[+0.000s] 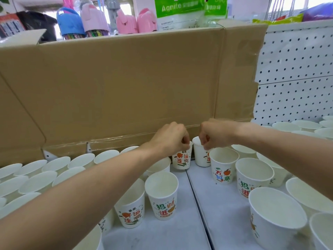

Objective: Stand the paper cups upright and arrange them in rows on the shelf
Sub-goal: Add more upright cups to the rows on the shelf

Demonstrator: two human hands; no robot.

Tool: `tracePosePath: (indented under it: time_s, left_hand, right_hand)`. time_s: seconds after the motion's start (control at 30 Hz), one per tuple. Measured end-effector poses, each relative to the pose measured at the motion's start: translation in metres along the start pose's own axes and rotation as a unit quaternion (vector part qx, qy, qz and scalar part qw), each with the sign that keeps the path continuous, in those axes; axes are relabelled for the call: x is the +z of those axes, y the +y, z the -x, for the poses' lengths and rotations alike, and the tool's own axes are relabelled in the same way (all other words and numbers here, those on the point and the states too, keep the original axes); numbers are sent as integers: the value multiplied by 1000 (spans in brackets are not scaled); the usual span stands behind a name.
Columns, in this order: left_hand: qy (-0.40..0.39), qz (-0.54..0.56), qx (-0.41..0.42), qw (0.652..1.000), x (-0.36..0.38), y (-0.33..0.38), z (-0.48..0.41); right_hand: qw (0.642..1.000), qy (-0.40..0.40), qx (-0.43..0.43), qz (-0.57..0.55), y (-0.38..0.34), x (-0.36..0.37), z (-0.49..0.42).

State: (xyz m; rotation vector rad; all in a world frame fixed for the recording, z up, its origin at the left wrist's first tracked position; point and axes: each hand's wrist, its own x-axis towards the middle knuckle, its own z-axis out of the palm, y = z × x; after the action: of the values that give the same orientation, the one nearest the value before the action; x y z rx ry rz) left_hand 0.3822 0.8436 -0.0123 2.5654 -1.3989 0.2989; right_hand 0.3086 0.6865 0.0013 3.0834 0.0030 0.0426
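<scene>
On the shelf (225, 213) at twelve o'clock, against the cardboard box (126, 83), our left hand (171, 139) pinches a paper cup (181, 160) by its rim and our right hand (215, 135) pinches a second cup (200, 156). Both cups look light and crushable, so we judge the stiff rim the safest hold.

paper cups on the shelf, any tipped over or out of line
None is tipped: every paper cup in view stands upright. The rows on the left look tidy, but the cups near the shelf seam stand scattered, not in line. The left hand and right hand pinch the rims of two back cups.
</scene>
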Motion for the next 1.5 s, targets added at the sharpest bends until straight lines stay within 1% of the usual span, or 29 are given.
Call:
tracePosePath:
  time_s: [0.07,0.17,0.23,0.43,0.57,0.63,0.7,0.77,0.8,0.87,0.9,0.97,1.03,1.1,1.2,1.33,1.5]
  left_hand:
    - [-10,-5,2,1000,0,0,1]
    - [-55,-15,6,998,-1,-2,3]
    - [-66,-22,7,998,-1,-4,4]
    - [-47,-85,-8,995,-3,-2,5]
    - [-44,-98,-5,994,-3,1,5]
    - [-39,-92,-2,995,-4,1,6]
    - [-8,-68,0,998,-8,4,8]
    - [27,-11,9,1000,-15,11,12]
    - [29,27,17,999,-17,17,14]
    - [-7,88,42,995,-19,34,18]
    - [-33,98,52,993,-18,42,17]
    - [-77,81,61,992,-12,57,12]
    - [-95,56,59,992,-5,68,3]
    - [-99,46,50,993,-1,74,-3]
    - [-118,61,42,990,0,80,-11]
    - [-139,44,47,988,-5,84,-12]
    - [-146,46,49,987,-8,83,-4]
  right_hand:
    - [1000,-5,0,7,-1,1,0]
    - [1000,-9,-4,16,-2,1,0]
    - [1000,-9,-6,15,-2,1,0]
    - [1000,-10,-2,28,-3,-1,1]
    - [1000,-13,5,27,-7,-2,2]
    - [1000,-13,17,21,-8,-8,5]
    - [999,-5,36,-6,-8,-21,18]
    - [998,1,43,-45,-5,-37,40]
    - [997,-8,48,-57,-2,-45,53]
    - [995,-54,71,-46,1,-56,78]
    - [992,-79,91,-29,3,-59,88]
    - [984,-116,136,1,4,-59,102]
    - [976,-140,167,11,1,-53,110]
    - [973,-146,176,11,-2,-46,113]
    - [973,-145,179,14,-7,-40,117]
    - [974,-145,176,16,-10,-36,119]
    - [977,-126,168,21,-16,-32,116]
